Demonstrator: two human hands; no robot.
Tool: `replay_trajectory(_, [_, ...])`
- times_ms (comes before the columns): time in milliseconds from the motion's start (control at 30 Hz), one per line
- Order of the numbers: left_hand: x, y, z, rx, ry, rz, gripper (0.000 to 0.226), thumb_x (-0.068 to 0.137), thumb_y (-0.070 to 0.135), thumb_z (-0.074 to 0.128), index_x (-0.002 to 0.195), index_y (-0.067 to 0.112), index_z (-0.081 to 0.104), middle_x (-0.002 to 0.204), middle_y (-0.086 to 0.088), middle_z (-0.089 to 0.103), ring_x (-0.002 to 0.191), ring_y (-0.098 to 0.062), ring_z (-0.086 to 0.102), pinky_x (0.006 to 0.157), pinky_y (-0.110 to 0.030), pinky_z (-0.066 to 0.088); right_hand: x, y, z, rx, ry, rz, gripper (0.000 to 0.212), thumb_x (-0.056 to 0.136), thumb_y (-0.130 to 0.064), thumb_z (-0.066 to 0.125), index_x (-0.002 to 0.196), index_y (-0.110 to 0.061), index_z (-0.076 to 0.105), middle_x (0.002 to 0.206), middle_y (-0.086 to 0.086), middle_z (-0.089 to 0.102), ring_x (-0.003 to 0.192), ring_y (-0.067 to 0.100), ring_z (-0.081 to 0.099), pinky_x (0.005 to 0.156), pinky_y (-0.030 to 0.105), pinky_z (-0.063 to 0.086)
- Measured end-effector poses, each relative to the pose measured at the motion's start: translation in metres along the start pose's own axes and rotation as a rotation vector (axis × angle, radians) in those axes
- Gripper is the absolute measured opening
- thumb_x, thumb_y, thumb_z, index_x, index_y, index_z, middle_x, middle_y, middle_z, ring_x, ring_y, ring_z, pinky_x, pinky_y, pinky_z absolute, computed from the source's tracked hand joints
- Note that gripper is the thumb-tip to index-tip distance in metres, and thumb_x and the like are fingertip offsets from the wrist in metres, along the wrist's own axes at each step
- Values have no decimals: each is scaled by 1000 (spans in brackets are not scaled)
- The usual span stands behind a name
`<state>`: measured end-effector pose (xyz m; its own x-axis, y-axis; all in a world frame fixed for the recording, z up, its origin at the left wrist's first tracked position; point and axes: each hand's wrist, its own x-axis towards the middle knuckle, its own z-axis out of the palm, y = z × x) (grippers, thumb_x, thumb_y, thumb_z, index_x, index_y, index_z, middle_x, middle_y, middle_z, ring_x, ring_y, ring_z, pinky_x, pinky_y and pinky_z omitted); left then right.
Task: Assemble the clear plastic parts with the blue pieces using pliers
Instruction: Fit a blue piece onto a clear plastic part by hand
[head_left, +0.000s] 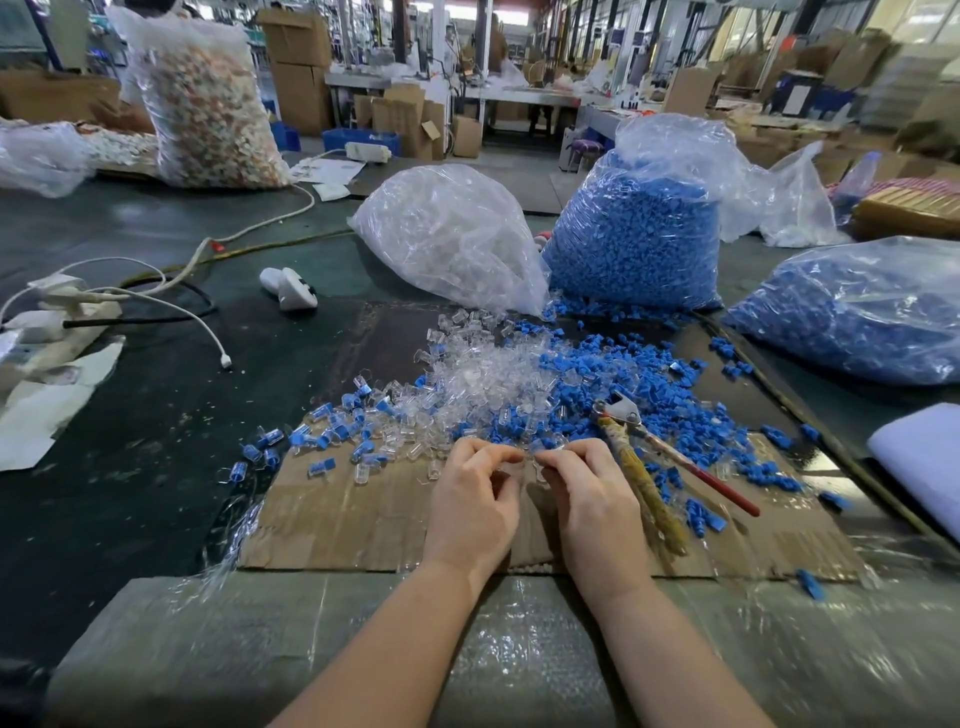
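Note:
A heap of clear plastic parts (478, 374) and a heap of blue pieces (618, 379) lie mixed on a flat cardboard sheet (363, 514). Joined clear-and-blue pieces (332, 426) are scattered to the left. My left hand (475, 504) and my right hand (592, 499) meet fingertip to fingertip at the near edge of the heap, each pinching a small clear part; what sits between the fingers is mostly hidden. The pliers (654, 462), with a red handle and a wrapped handle, lie on the blue pieces just right of my right hand, untouched.
Behind the heap stand a bag of clear parts (447, 234) and a bag of blue pieces (634, 234); another blue-filled bag (852, 312) lies at the right. Power strips and cables (67, 306) cover the left of the dark table. Bubble wrap (363, 649) lines the near edge.

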<state>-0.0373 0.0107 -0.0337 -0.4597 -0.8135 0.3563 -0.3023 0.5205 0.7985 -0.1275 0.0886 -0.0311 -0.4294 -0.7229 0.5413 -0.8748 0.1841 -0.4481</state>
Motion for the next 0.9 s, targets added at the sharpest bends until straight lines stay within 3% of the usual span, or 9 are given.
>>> replay_trajectory(167, [-1,0,0,-18,-16,-37,16,83,12,68,98,17,66,91,13,47,75,0,52,71,-1,38,-1,-1,1,-34,-3,-16,34,75,11,65,106,-4,67,101,11,58,83,24,62,76,34,53])
replay_trajectory(333, [0,1,-1,-35,-25,-60,24,87,10,62,110,14,65,101,2,65,89,-7,58,83,-12,44,-1,-1,2,-124,34,-80,33,67,8,74,97,-5,69,92,12,60,80,27,62,73,35,54])
replay_trajectory(500, [-1,0,-3,-28,-1,-37,19,86,7,63,103,15,69,91,9,57,82,2,50,77,0,35,-3,0,2,-98,82,-58,23,72,0,74,91,-11,66,88,4,65,79,24,62,74,32,48])
replay_trajectory(600, [-1,0,-2,-108,-20,-102,18,86,9,63,96,24,63,86,12,61,82,-3,56,75,-8,44,-2,1,3,-44,116,-50,11,79,-6,68,90,-10,67,89,4,64,85,23,60,80,32,45])
replay_trajectory(767, [0,-1,-3,-155,-55,-143,13,86,12,64,82,24,61,78,8,63,78,-6,58,74,-18,49,-1,2,0,90,89,-32,6,84,-4,65,88,-9,66,82,0,65,77,16,61,73,20,44])
replay_trajectory(900, [0,0,-3,-153,-82,-146,21,89,16,60,76,32,55,75,10,62,75,-4,58,69,-14,48,-1,3,-1,148,75,-1,6,84,-5,66,89,-9,65,80,-2,67,73,13,62,68,27,52])
